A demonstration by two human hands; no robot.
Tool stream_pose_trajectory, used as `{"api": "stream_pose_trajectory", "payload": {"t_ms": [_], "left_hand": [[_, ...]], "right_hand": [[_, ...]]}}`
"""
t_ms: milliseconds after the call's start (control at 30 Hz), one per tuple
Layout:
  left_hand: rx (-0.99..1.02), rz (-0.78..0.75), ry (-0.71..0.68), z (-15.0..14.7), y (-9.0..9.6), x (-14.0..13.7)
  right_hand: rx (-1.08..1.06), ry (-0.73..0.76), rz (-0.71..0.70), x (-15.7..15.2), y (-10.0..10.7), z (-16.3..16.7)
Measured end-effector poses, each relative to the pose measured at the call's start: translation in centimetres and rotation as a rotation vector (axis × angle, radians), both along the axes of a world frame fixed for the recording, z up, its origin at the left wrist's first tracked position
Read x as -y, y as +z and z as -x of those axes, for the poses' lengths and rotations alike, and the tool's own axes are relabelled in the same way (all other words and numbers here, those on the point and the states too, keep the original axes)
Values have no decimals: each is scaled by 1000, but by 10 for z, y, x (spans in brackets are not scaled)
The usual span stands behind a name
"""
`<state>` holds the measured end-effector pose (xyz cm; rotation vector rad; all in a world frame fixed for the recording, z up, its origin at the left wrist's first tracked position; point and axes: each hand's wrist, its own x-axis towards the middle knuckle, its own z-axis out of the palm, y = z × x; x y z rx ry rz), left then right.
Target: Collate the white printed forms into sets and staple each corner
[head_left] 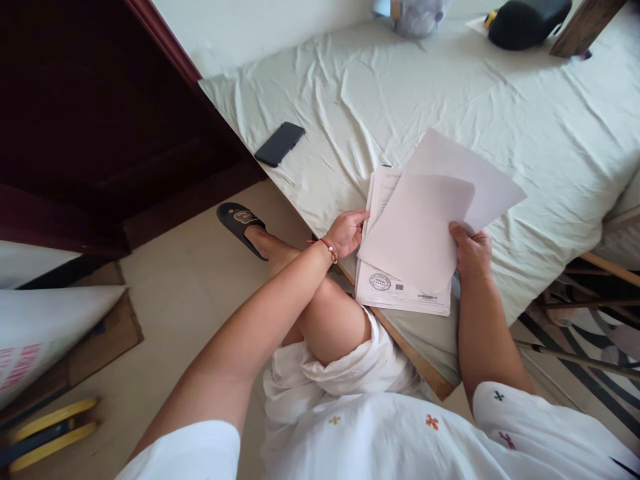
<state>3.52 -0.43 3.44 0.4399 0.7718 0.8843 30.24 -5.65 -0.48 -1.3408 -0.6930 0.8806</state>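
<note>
A stack of printed papers (403, 300) lies at the edge of the cloth-covered surface. A round stamp mark shows near its lower corner. Over the stack, blank-looking sheets (415, 227) slant up to the right, covering most of the print. My right hand (473, 252) is closed on their right edge, thumb on top, the other fingers partly hidden. At the left side, my left hand (349, 233), with a red bracelet on its wrist, pinches the edge of the stack between thumb and fingers.
A black phone (280, 144) lies on the pale green cloth (545, 140) to the left. At the back are a clear plastic bag (419, 17), a black case (527, 23) and a wooden post (587, 27). A wooden edge (415, 357) borders the surface near my lap.
</note>
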Motion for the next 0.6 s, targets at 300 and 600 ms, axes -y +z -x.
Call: {"api": "stream_pose_trajectory", "payload": {"t_ms": [300,600], "left_hand": [[-5,4,5,0,1,1],[-15,6,-2,0,-2,0]], "right_hand": [[-12,12,-3,0,-1,-2],[-6,33,-8,0,-2,-4]]}}
